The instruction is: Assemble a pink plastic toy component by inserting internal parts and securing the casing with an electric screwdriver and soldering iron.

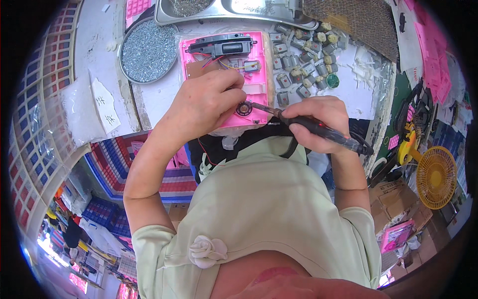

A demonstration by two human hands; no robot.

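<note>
Table (99, 40) runs white across the upper half of the frame I watch from afar, with a metal tray (224, 18) along its top edge. Below that I see the pink case (262, 79), open side up, at upper centre. A heap of small motors (300, 62) lies just right of it; a round pan (144, 81) of screws (149, 50) stands at upper left. The left hand (214, 94) bends over the case's middle, its fingers drawn close together; I cannot tell what they grip. The right hand (321, 119), right of centre, is wrapped around a soldering iron (323, 130), whose black handle slants down toward the right. Inside the case, a long black box (224, 47) lies near the top. Smallest, a round dark part (244, 108) sits lower in the case, right by the iron's tip; whether they touch, I cannot tell.
</note>
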